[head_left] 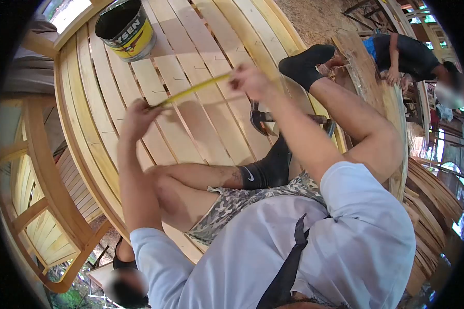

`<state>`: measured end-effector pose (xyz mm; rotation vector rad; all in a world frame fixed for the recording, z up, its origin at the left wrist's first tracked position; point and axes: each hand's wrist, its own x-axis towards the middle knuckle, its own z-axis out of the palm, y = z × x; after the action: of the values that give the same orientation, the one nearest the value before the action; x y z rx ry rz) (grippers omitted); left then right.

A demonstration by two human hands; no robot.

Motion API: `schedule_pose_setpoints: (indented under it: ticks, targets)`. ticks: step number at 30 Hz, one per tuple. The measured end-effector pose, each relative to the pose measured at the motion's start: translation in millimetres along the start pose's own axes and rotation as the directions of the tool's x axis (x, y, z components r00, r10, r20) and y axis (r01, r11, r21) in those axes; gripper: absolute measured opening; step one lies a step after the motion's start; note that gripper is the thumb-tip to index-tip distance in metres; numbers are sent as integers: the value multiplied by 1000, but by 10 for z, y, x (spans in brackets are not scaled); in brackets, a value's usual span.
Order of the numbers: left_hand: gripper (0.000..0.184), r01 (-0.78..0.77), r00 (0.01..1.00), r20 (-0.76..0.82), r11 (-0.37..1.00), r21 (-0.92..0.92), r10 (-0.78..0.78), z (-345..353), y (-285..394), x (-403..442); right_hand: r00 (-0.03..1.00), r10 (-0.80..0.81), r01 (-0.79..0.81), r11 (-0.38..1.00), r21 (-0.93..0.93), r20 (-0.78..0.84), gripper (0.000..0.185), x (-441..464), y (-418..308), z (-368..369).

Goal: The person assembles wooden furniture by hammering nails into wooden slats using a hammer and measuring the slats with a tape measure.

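Observation:
A yellow tape measure [193, 88] is stretched at a slant over the pale wooden slats [198, 123]. Its near-left end sits in my left hand [138, 119], whose fingers are closed round it. My right hand [251, 82], smeared by motion, grips the other end higher up and to the right. Below my right forearm lies a hammer [259, 117], its handle partly covered by the arm. Several thin bent nails [200, 68] stick up from the slats. Whether the tape touches the wood, I cannot tell.
A dark bucket [134, 38] with a yellow label stands on the slats at the upper left. My legs [353, 110] are folded on the slatted surface. Wooden frames [51, 170] stand at left. Another person [415, 56] bends over boards at right; one more [126, 286] is at lower left.

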<state>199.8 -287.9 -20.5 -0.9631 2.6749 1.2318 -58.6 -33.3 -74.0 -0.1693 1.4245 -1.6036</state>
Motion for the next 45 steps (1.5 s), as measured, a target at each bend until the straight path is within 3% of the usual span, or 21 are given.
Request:
schedule_pose_setpoints:
  ticks: [1,2,3,4,5,7,10,12,14,15,19,22,25,26,28,31,35,38,45]
  targets:
    - [34,57,991,-115,995,-83,-67,-117,-407,18,994,-77,84,992,96,-74,10,195,-131,-274]
    - [38,107,981,-169,993,55,-97,-305,-684,-14,980,-130,135,991,21,-153,7,331,-315,-577]
    - [45,213,956,-224,974,82,-191,-426,-861,-101,960,-92,128,984,121,-266,5,518,-445,-941]
    - [47,219,936,-300,972,79,-187,-484,-964,-215,928,-43,132,967,217,-371,4,655,-516,-1192]
    - [44,241,923,-327,968,77,-204,-480,-1186,-277,928,-47,135,967,216,-369,4,685,-569,-1253]
    - [43,236,927,-299,972,1,-224,-367,-1437,-351,745,60,100,975,200,-665,5,684,-713,-1385]
    - [40,250,922,-282,965,-84,-264,-228,-1380,-261,724,21,173,962,212,-690,3,943,-471,-1399]
    - [38,271,908,-311,960,-75,-281,-252,-1267,-171,761,67,75,979,190,-645,5,918,-308,-1128]
    - [31,190,912,-380,980,53,-156,-243,-1084,-16,755,78,53,982,179,-651,7,867,-136,-811]
    - [37,127,916,-398,975,183,-45,-237,-1012,57,747,86,26,987,157,-659,10,840,-110,-706]
    - [39,205,929,-342,968,148,-145,-141,-595,224,809,58,-9,996,87,-585,14,822,-87,-629]
    - [38,245,908,-377,961,126,-182,15,-350,283,843,165,-129,986,107,-512,16,823,-191,-646]
    - [35,228,879,-462,954,194,-116,161,-470,329,844,179,-177,983,53,-506,18,938,-81,-764]
    - [34,265,876,-454,951,162,-167,177,-441,305,856,182,-163,983,82,-484,19,966,-56,-810]
    - [30,226,840,-542,929,292,-34,273,-455,302,879,191,-161,981,106,-437,20,1020,-31,-849]
    - [20,323,849,-518,876,358,-101,356,-326,320,865,175,-134,984,120,-470,16,1021,-48,-885]
    - [16,341,847,-524,850,402,-92,434,-282,314,802,181,-157,983,91,-570,15,1054,-115,-829]
    - [16,317,826,-563,829,460,-4,503,-292,325,777,165,-160,985,62,-607,16,1056,-129,-749]
    - [24,335,864,-501,794,508,-44,546,-228,321,778,47,-99,994,-48,-627,22,898,-54,-661]
